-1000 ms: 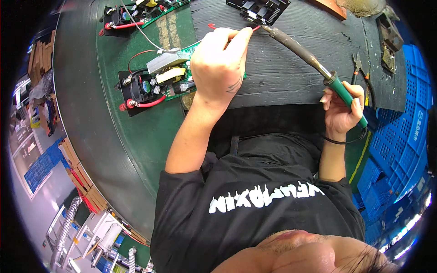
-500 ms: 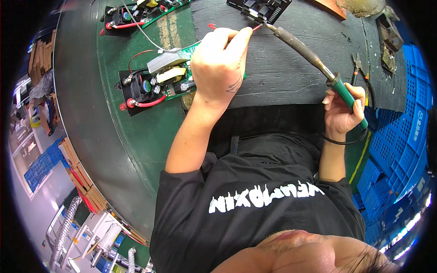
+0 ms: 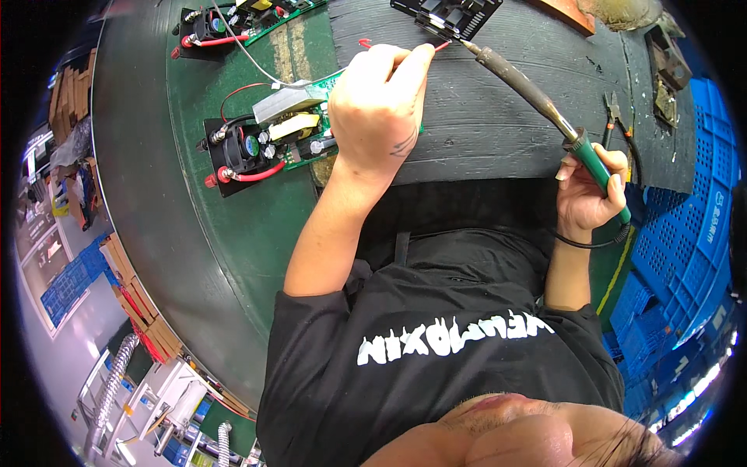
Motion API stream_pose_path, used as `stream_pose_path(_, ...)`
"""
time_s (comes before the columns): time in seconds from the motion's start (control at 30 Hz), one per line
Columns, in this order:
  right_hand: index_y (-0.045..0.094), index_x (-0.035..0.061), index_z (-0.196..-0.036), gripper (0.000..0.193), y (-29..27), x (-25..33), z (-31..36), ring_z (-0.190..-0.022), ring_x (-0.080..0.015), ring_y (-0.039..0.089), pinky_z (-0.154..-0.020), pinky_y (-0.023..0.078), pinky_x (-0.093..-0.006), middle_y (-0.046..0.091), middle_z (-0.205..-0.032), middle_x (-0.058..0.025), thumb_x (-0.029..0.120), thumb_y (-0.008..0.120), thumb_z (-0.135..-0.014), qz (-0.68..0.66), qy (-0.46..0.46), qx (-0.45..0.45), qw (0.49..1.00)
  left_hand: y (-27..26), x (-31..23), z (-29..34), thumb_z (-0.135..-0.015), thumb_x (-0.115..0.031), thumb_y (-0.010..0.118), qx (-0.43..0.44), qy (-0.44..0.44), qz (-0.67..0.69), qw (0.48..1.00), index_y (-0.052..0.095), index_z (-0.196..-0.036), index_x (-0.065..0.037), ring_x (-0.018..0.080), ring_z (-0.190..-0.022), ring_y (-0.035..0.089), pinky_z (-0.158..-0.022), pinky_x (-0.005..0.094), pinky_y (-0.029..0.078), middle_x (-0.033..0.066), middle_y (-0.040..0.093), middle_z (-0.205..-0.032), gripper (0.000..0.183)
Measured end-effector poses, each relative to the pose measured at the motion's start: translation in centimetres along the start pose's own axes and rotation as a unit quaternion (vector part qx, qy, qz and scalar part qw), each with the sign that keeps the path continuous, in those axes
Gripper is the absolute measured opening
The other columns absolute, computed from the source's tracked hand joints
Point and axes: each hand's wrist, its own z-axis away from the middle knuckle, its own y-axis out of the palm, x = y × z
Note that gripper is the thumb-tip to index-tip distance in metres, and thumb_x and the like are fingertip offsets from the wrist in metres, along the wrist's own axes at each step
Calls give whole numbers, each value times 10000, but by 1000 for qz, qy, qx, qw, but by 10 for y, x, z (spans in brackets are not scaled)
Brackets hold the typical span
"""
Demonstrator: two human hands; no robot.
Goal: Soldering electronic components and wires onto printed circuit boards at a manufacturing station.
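My right hand (image 3: 593,187) is closed around the green handle of a soldering iron (image 3: 537,97). The iron's tip reaches up and left to the lower edge of a black panel with sockets (image 3: 451,17). Thumb and fingertips pressed together, my left hand (image 3: 377,113) pinches a thin red wire (image 3: 442,47). The wire's end lies close beside the iron's tip; whether they touch I cannot tell. Partly behind my left wrist is a green circuit board (image 3: 292,128) with a fan, a heatsink and red and black leads.
A second board with a fan (image 3: 214,27) lies at the far left on the green bench. Orange-handled cutters (image 3: 613,117) rest on the dark wooden board (image 3: 482,148). Blue plastic crates (image 3: 685,226) stand at the right. A wooden block (image 3: 568,14) sits at the back.
Barely anything differs. Both hands, the iron and the black panel appear shifted very slightly to the right; the grips are the same.
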Motion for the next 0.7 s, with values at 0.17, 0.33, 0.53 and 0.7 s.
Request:
stream_pose_path(0.17,597,1,-1158,444,1,1,0,-580,-297,674,-459,508,-305,716,-875,-291,390,508,-965,11,4,-12,1000,2,0,0,-832,-33,799,3,-2,-6,1000,799,-1041,-50,245,-743,679,-677,346,549,88,695,-837,209)
stream_pose_path(0.33,609,4,-1160,454,2,1,0,-569,-296,672,-454,504,-302,717,-866,-300,401,514,-960,14,5,-16,1000,6,4,1,-826,-49,791,-9,13,-2,1000,794,-1033,-70,235,-715,650,-645,348,531,64,662,-800,208)
stream_pose_path(0.53,610,4,-1161,461,1,0,-1,-571,-295,675,-452,504,-299,718,-870,-301,412,512,-970,11,-1,-2,1000,9,8,2,-837,-78,773,-28,30,9,999,778,-1015,-82,229,-680,611,-599,346,505,47,621,-783,179)
stream_pose_path(0.7,608,3,-1163,457,-1,-1,0,-569,-293,668,-453,505,-301,716,-872,-301,409,507,-978,-4,-1,-19,1000,8,9,3,-848,-80,780,-30,24,4,999,771,-1008,-70,232,-691,624,-607,349,514,54,648,-804,161)
